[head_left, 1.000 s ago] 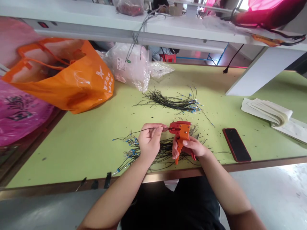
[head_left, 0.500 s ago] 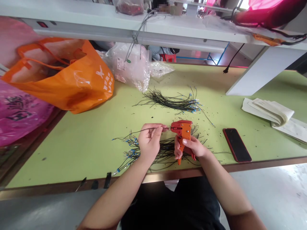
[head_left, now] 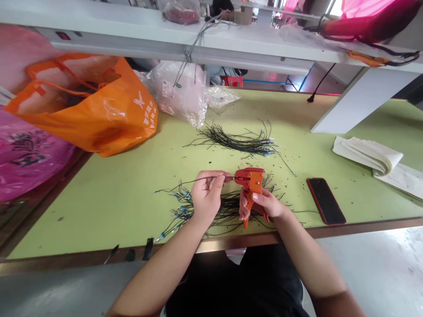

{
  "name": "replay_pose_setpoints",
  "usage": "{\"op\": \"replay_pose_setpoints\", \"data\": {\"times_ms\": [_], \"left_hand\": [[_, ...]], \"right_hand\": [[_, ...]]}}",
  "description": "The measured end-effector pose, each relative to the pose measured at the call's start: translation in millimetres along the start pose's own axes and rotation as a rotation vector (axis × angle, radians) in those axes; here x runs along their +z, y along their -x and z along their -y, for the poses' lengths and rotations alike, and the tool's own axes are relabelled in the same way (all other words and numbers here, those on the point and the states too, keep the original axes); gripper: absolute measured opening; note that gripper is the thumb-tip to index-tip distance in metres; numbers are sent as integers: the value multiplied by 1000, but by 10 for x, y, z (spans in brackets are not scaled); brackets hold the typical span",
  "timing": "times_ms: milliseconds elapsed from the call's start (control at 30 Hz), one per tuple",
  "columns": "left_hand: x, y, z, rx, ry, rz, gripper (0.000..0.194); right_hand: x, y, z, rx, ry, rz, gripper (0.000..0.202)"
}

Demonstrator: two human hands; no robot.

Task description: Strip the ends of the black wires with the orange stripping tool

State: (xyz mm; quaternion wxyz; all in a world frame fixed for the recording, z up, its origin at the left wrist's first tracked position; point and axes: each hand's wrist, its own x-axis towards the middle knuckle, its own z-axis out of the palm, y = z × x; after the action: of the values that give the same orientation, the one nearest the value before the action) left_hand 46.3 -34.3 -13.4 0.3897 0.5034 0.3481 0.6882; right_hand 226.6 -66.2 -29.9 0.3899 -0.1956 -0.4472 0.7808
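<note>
My left hand [head_left: 207, 193] pinches a thin black wire [head_left: 189, 181] between thumb and fingers. One end of the wire points at the jaws of an orange and red wire stripper [head_left: 255, 178]; whether it is inside them I cannot tell. My right hand [head_left: 264, 203] is wrapped round the stripper's handles. Under both hands lies a bundle of black wires [head_left: 229, 204] with blue and bare metal ends at the left. A second bundle of black wires [head_left: 231, 138], blue-tipped at the right, lies farther back on the green table [head_left: 115, 198].
A phone [head_left: 326, 200] and folded papers [head_left: 368, 154] lie at the right. An orange bag [head_left: 109, 114] and clear plastic bags [head_left: 185, 90] stand at the left and back. A white shelf [head_left: 132, 33] spans the back, with a plug [head_left: 311, 98] hanging below.
Both hands, the wire and the stripper stay almost where they were. The view has shifted very slightly.
</note>
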Motion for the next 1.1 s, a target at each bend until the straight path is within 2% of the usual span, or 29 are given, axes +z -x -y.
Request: {"op": "replay_pose_setpoints", "data": {"times_ms": [533,633,1100], "left_hand": [[-5,3,13,11,21,-15,26],[-1,5,6,19,55,-3,23],[-2,17,33,-37,9,-42,33]], "right_hand": [[-37,12,-31,-5,-16,32,48],[-28,10,-37,-6,-8,11,47],[42,-30,-82,-34,44,-67,51]]}}
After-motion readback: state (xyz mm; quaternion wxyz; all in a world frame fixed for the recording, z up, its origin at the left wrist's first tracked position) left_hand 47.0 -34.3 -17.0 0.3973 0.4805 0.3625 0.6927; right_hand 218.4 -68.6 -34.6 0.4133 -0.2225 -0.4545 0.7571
